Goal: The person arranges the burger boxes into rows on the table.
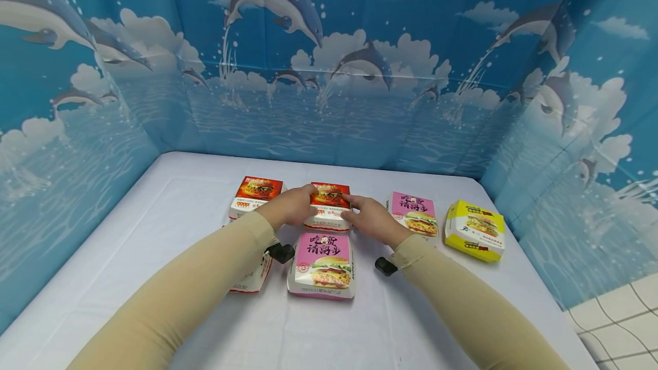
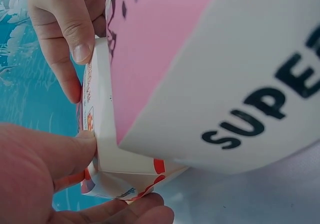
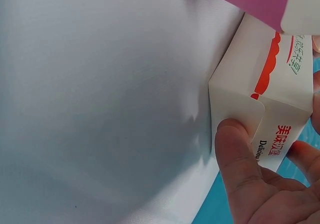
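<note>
A red-and-white burger box [image 1: 329,201] with a burger picture lies at the back middle of the table, between both hands. My left hand [image 1: 291,205] grips its left side, the thumb on top and the fingers lower down in the left wrist view. From the other side my right hand [image 1: 374,219] holds the same box, its thumb [image 3: 235,141] against the side panel in the right wrist view. Directly in front of it lies a pink-and-white burger box [image 1: 325,267], which covers part of the held box in the left wrist view.
Another red burger box [image 1: 257,193] lies left of the held one. A box [image 1: 254,278] in front of it is partly hidden by my left sleeve. To the right are a pink box [image 1: 413,213] and a yellow box [image 1: 475,230]. Dolphin-printed curtains [image 1: 329,113] border the white table [image 1: 169,221].
</note>
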### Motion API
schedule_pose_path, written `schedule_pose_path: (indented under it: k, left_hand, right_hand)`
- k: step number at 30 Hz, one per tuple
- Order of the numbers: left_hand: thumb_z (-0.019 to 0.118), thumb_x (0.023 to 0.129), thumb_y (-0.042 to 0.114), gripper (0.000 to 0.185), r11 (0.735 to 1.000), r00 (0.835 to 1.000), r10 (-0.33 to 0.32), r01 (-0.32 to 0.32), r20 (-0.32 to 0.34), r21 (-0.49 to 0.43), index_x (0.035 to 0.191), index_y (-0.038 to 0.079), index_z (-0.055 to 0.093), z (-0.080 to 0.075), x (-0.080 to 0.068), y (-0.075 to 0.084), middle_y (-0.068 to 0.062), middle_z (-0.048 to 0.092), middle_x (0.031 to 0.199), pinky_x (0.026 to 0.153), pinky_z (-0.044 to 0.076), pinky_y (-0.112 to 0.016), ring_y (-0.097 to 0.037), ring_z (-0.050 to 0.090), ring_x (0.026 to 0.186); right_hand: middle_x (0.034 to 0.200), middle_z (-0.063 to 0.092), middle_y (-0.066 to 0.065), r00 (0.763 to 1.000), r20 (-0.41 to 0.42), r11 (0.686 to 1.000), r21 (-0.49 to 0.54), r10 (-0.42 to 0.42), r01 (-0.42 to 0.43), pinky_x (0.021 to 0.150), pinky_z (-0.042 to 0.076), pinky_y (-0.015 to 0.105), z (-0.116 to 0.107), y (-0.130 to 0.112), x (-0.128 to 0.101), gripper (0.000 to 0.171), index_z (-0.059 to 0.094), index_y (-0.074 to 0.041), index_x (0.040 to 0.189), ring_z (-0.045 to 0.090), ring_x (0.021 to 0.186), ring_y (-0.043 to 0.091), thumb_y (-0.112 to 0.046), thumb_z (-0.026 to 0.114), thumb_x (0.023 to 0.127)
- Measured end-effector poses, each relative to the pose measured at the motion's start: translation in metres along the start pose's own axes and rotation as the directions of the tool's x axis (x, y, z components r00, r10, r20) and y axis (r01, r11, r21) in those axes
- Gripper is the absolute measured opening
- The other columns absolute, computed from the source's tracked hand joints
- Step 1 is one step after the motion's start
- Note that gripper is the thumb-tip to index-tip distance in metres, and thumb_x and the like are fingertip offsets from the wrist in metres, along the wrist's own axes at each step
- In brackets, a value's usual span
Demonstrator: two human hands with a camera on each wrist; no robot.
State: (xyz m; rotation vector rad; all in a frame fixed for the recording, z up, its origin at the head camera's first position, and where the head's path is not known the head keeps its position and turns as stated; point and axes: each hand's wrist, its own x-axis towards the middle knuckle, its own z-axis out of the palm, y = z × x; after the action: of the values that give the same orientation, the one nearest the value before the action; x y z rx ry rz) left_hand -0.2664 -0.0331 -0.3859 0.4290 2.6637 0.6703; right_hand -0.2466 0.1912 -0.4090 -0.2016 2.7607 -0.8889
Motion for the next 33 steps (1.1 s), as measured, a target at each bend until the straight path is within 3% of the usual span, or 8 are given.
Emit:
schedule_pose_path:
  k: [17, 33]
  left_hand:
    - [0.060, 0.108, 0.031, 0.063, 1.000, 1.000, 0.000, 0.000, 0.004, 0.012, 0.163, 0.015, 0.035, 0.0000, -0.0022, -0.0007, -0.011, 0.048, 0.163, 0.120, 0.043, -0.051, -0.032, 0.048, 0.148]
    - [0.061, 0.107, 0.031, 0.063, 0.999, 1.000, 0.012, -0.011, -0.008, 0.037, 0.163, 0.014, 0.036, 0.0008, -0.0012, -0.0009, -0.011, 0.049, 0.163, 0.121, 0.042, -0.051, -0.031, 0.049, 0.149]
  right_hand:
    - [0.165, 0.046, 0.013, 1.000, 0.010, 1.000, 0.013, 0.019, -0.019, 0.094, 0.049, 0.042, 0.0007, -0.0004, 0.0005, 0.064, 0.040, -0.028, 0.164, 0.053, 0.132, 0.028, -0.039, 0.064, 0.106]
    - [0.165, 0.046, 0.013, 1.000, 0.011, 1.000, 0.018, 0.023, -0.023, 0.087, 0.050, 0.037, 0.0005, -0.0016, -0.0002, 0.064, 0.039, -0.029, 0.164, 0.056, 0.120, 0.027, -0.039, 0.063, 0.106]
